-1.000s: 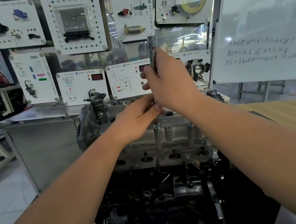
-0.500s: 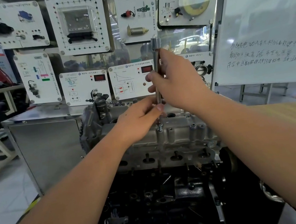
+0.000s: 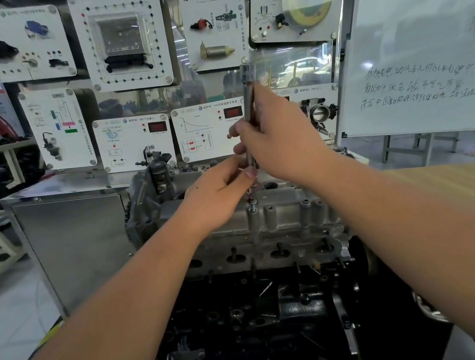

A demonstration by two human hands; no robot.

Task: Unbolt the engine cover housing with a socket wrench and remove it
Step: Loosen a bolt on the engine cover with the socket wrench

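The right hand (image 3: 281, 137) grips the socket wrench (image 3: 248, 114) upright over a raised bolt (image 3: 252, 204) on the engine cover housing (image 3: 263, 218); the left hand (image 3: 217, 193) pinches its lower tip. Best to keep the shaft vertical, so the socket stays square on the bolt.

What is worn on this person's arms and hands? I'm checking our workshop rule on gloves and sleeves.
Nothing shows on either one. The left hand and right hand are bare, with no gloves, rings or wristwatch in view. Both forearms are uncovered down to the frame edge; no sleeve appears. The fingers' nails are short.
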